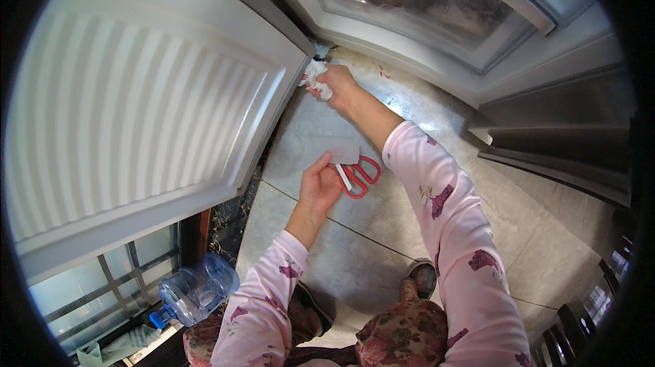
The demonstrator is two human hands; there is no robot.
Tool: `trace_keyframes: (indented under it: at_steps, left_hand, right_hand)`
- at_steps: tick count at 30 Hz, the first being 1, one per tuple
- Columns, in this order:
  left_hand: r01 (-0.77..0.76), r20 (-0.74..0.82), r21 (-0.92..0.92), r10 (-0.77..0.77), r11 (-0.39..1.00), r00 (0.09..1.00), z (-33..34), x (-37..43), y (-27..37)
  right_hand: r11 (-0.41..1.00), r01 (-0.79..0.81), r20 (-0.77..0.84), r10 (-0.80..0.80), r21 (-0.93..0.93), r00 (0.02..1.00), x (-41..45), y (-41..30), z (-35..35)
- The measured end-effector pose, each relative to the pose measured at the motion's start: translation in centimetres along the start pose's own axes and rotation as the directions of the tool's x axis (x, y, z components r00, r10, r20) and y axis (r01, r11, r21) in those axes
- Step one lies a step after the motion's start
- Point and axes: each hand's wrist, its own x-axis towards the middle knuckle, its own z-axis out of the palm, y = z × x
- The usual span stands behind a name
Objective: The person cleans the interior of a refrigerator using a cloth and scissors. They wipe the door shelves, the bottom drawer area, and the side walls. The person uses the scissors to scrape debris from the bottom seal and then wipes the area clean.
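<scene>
My left hand [320, 183] holds a frosted translucent plastic container [337, 149] above the tiled floor. Red-handled scissors [360, 176] and a flat white stick [343, 177] stick out at the near end of it, against my fingers. Farther forward, my right hand [337, 83] grips a crumpled white tissue [317, 79]. That tissue is at the edge of an open white door [169, 96] with a ribbed inner panel, apparently a freezer door; whether it touches the edge is hard to tell. Part of the tissue is hidden by my right fingers.
An appliance compartment with a clear-fronted drawer [424, 4] rises at the upper right. Small reddish bits [384, 71] lie on the floor tiles [378, 234] before it. A large clear blue water bottle [197, 287] lies at the lower left, beside a barred window [117, 280].
</scene>
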Motion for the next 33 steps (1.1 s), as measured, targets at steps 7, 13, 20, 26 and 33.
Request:
trace_keyframes:
  at_steps: [7, 13, 20, 26, 33]
  left_hand:
    - [0.030, 0.018, 0.023, -0.030, 0.999, 0.999, -0.4, 0.2, -0.3]
    - [-0.007, 0.074, 0.006, 0.006, 1.000, 0.997, 0.5, 0.0, -0.6]
    - [-0.022, 0.021, -0.025, 0.023, 0.999, 1.000, 1.0, -0.3, -0.2]
    - [-0.008, 0.025, -0.029, 0.009, 1.000, 1.000, 0.9, -0.5, 0.0]
    - [0.009, 0.057, 0.016, -0.010, 1.000, 0.998, 0.8, -0.1, -0.6]
  right_hand:
    - [0.060, 0.532, 0.190, -0.896, -0.844, 0.402, 0.0, -1.6, -0.5]
    - [-0.137, 0.352, 0.306, -0.819, -0.926, 0.486, 0.5, -1.8, -0.2]
    - [-0.170, 0.180, 0.238, -0.432, -0.969, 0.870, -1.1, -3.6, -1.2]
    - [-0.222, 0.368, 0.410, -0.699, -0.903, 0.586, -2.4, -3.4, -1.0]
    - [-0.386, 0.425, 0.566, -0.670, -0.818, 0.480, 0.1, -3.1, -0.5]
